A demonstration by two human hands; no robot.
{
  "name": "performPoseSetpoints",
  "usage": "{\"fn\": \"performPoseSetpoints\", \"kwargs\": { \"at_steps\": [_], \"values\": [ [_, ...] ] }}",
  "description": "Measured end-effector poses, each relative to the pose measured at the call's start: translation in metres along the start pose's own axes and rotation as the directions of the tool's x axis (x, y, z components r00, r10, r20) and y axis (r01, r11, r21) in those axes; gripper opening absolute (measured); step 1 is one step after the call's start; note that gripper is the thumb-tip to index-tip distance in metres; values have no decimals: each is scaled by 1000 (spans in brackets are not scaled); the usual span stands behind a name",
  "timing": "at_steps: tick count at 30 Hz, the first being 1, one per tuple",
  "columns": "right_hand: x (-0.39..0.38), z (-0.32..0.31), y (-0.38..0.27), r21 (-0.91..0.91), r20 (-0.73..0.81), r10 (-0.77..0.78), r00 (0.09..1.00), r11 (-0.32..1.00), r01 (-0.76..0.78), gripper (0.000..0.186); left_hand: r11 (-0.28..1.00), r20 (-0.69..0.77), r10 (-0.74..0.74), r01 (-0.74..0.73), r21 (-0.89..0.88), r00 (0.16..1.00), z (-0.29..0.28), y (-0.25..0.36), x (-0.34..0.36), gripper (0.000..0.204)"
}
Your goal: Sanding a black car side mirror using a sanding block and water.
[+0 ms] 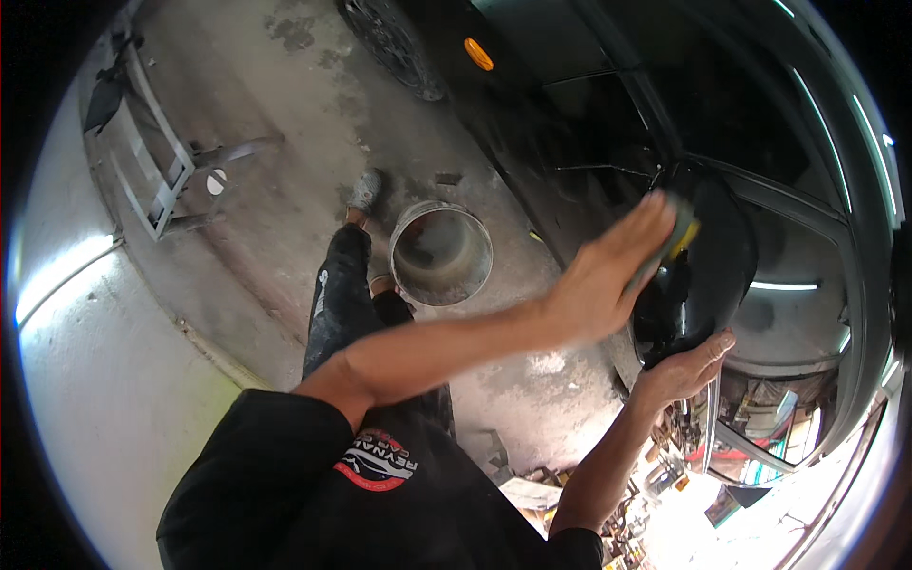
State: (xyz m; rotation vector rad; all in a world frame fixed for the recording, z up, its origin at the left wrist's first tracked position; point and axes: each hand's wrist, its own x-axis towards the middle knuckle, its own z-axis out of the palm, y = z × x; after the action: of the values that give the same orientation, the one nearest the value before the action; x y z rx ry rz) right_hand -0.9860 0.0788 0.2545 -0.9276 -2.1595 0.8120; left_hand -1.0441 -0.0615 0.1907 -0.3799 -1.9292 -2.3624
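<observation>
left hand (608, 280) gripped pad (685, 240) against black side mirror (717, 261); right hand (682, 372) braced its near edge, closure unclear; risk: scratched gloss, if grit sat under pad

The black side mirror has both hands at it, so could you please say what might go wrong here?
Any grit under the green-and-yellow pad at the left hand could scratch the glossy side mirror. The bucket stands close to the person's feet and might get kicked.

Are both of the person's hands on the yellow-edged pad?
No, only the left hand holds the pad; the right hand touches the black mirror housing.
</observation>
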Motion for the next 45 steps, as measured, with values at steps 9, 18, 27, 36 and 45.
{"fn": "performPoseSetpoints", "kwargs": {
  "at_steps": [9, 18, 27, 36, 45],
  "values": [
    [4, -15, -13, 172, 161, -213, 964, 968, 185, 75, 992, 41, 35, -40, 118, 999, -11, 20, 72, 43],
    [8, -19, -13, 196, 162, -266, 950, 952, 233, 71, 895, 130, 261, -290, 340, 957, -2, 29, -1, 68],
    [9, -24, -15, 181, 160, -270, 950, 954, 240, 68, 891, 100, 289, -306, 337, 952, 0, 52, -22, 53],
    [9, -27, -24, 144, 157, -274, 949, 957, 253, 66, 906, 218, 177, -245, 345, 960, -4, 43, 74, 47],
    [18, -24, -13, 254, 91, -287, 954, 933, 257, 62, 821, 343, 265, -398, 410, 901, 8, 64, 15, 84]
  ]
}}
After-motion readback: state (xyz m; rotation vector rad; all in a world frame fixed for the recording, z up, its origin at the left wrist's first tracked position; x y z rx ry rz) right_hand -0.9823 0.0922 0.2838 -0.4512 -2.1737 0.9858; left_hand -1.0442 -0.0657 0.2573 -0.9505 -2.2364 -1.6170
